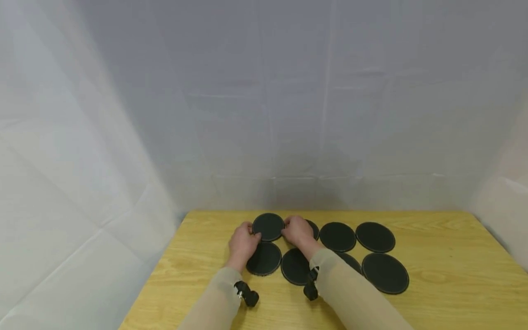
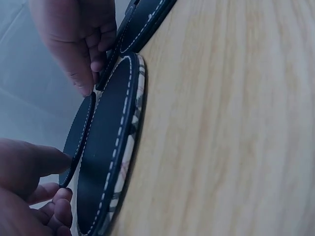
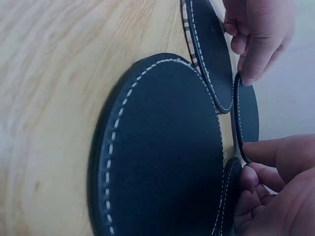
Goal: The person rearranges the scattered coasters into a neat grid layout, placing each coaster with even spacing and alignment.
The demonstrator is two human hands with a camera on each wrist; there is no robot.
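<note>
Several black round coasters with white stitching lie in two rows on the wooden table [image 1: 433,256]. My left hand [image 1: 252,234] and right hand [image 1: 288,228] pinch opposite edges of the far-left coaster [image 1: 268,227] of the back row. In the left wrist view my left hand [image 2: 59,177] has its thumb on that coaster's [image 2: 81,135] rim and curled fingers beneath, with the right hand [image 2: 93,73] across from it. The right wrist view shows my right hand [image 3: 248,162] pinching the same coaster [image 3: 247,115] while the left hand's fingertips [image 3: 246,78] touch its other edge.
A coaster with a plaid underside [image 2: 110,147] lies just in front of the held one. Other coasters [image 1: 375,237] spread to the right. White sheeting walls the table at the back and both sides. Bare wood lies to the left and at the far right.
</note>
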